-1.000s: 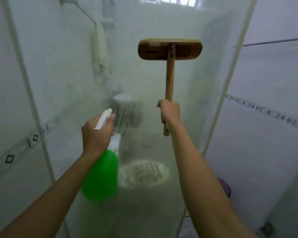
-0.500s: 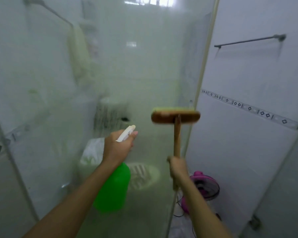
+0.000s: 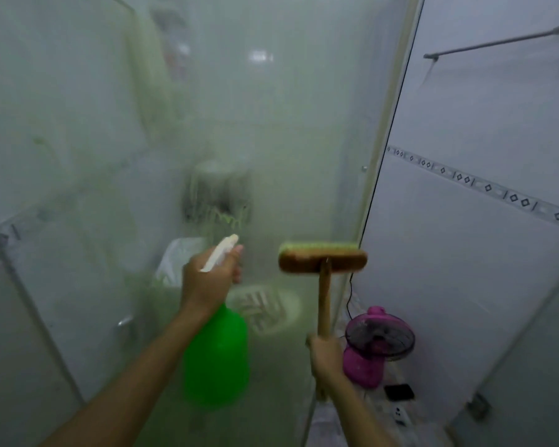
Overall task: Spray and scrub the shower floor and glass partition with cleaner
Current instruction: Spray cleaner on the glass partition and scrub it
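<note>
Centrally, the hazy glass partition (image 3: 271, 124) fills the view. Left hand (image 3: 208, 282) is closed around the green spray bottle (image 3: 216, 356), nozzle toward the glass. At 5 o'clock, right hand (image 3: 325, 353) grips the wooden scrub brush (image 3: 322, 261), head upright against the pane. Beyond, a pink fan (image 3: 373, 345).

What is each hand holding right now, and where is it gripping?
The left hand grips the green spray bottle at its neck, by the white trigger head. The right hand grips the scrub brush low on its wooden handle.

One spray bottle (image 3: 216, 353), one brush (image 3: 322, 261), one fan (image 3: 376, 343) (pink), two hands.
</note>
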